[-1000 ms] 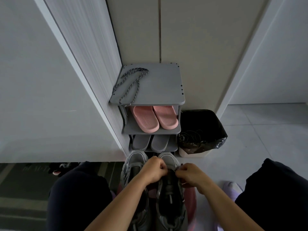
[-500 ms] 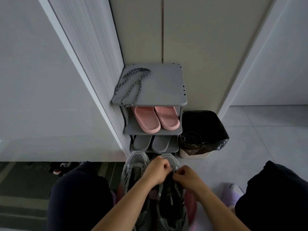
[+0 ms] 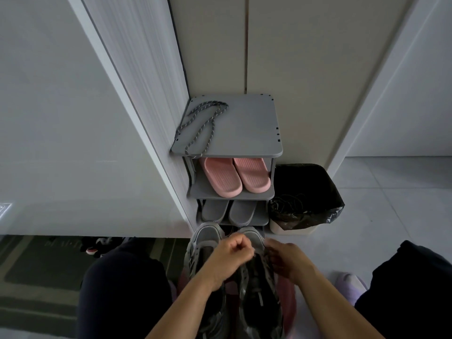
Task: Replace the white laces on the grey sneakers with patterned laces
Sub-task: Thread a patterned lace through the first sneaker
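Note:
Two grey sneakers stand side by side between my knees, toes toward the shoe rack: the left sneaker (image 3: 205,243) and the right sneaker (image 3: 259,289). My left hand (image 3: 233,252) is closed in a fist over the front of the right sneaker. My right hand (image 3: 285,259) pinches at that shoe's right eyelet row. Whatever lace they hold is hidden by the fingers and blur. A patterned lace (image 3: 200,126), dark with light flecks, lies looped on the left of the rack's top shelf (image 3: 247,133).
The grey rack holds pink slippers (image 3: 234,176) and grey slippers (image 3: 228,211) on lower shelves. A bin with a black bag (image 3: 305,199) stands right of it. A wall (image 3: 73,143) is at left, tiled floor (image 3: 391,204) at right, a dark mat (image 3: 36,277) lower left.
Both hands have shifted slightly over the right sneaker's front; my right hand has moved right along the eyelets and the fingers have spread a little.

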`<state>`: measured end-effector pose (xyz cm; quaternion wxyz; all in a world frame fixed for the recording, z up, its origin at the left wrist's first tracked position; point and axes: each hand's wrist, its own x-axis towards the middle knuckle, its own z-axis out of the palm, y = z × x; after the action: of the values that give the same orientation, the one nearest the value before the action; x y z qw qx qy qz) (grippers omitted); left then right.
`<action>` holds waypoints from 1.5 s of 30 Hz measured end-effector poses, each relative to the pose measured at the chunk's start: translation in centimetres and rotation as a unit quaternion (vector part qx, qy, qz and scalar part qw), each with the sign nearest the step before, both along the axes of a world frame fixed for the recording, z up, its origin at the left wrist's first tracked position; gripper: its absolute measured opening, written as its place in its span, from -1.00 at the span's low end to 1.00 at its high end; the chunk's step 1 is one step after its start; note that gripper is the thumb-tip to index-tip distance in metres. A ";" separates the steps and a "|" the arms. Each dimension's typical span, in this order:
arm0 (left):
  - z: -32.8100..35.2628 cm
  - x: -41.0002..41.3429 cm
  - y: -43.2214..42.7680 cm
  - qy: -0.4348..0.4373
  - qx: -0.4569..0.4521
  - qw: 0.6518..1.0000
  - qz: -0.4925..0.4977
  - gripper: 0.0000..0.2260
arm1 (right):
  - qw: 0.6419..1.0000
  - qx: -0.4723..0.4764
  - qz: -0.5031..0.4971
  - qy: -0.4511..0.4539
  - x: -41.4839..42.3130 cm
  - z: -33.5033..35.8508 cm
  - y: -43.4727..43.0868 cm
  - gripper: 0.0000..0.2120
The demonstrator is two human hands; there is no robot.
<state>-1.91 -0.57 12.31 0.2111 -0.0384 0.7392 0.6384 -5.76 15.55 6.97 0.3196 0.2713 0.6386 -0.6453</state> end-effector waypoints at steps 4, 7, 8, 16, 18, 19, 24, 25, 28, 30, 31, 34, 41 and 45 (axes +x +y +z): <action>-0.9 0.5 1.0 -0.055 0.067 0.988 0.130 -0.89 | 0.998 0.015 -0.065 -0.006 -2.4 -0.7 -1.2 -0.80; 0.2 -1.2 0.3 -0.053 0.221 0.929 0.291 -0.91 | 0.996 0.028 -0.069 0.042 -4.1 -0.2 -1.8 -0.71; 0.7 -2.1 -0.2 -0.023 0.217 0.927 0.305 -0.90 | 0.996 0.014 -0.066 0.062 -4.6 0.2 -1.9 -0.72; 4.7 -5.2 -2.1 0.110 0.128 0.945 0.279 -0.78 | 0.964 -0.070 0.084 0.242 -4.6 7.5 -1.8 -0.92; 4.2 -4.2 -2.1 0.025 0.129 0.942 0.309 -0.74 | 0.959 -0.046 0.125 0.251 -3.1 8.2 -1.1 -0.91; 4.0 -3.6 -2.1 -0.028 0.141 0.936 0.320 -0.76 | 0.959 -0.048 0.131 0.247 -2.2 8.2 -0.7 -0.90; 3.2 -1.1 -0.9 -0.021 0.090 0.989 0.119 -0.84 | 0.979 -0.075 -0.002 0.192 1.0 6.5 -0.2 -0.87; 3.5 -1.1 -0.6 0.003 0.046 0.996 0.081 -0.83 | 0.978 -0.077 -0.027 0.191 1.3 6.1 -0.3 -0.86; 4.4 -2.4 -0.4 0.100 -0.110 0.989 0.013 -0.87 | 0.976 -0.068 -0.038 0.203 1.1 6.2 -0.7 -0.82; 4.2 -3.1 -0.8 0.166 -0.183 0.969 -0.014 -0.92 | 0.974 -0.024 0.005 0.227 0.8 5.9 -1.1 -0.83; 3.9 -3.2 -1.0 0.182 -0.216 0.959 -0.030 -0.95 | 0.971 0.004 0.033 0.235 0.8 5.7 -1.2 -0.85; 2.4 -2.6 -0.6 0.139 -0.394 0.898 -0.140 -0.72 | 0.970 0.030 0.073 0.230 1.1 4.6 -1.2 -0.88; 0.0 -1.6 1.6 0.064 -0.529 0.823 -0.198 -0.64 | 0.969 -0.006 0.066 0.237 3.1 2.8 -1.3 -0.76; 0.6 -2.0 0.8 0.044 -0.442 0.885 -0.141 -0.79 | 0.949 0.075 0.144 0.270 4.1 1.2 -1.1 -0.57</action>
<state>-3.87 0.20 12.88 0.2271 0.0055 0.9509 0.2100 -1.70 14.43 8.21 0.2038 0.0148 0.7797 -0.5919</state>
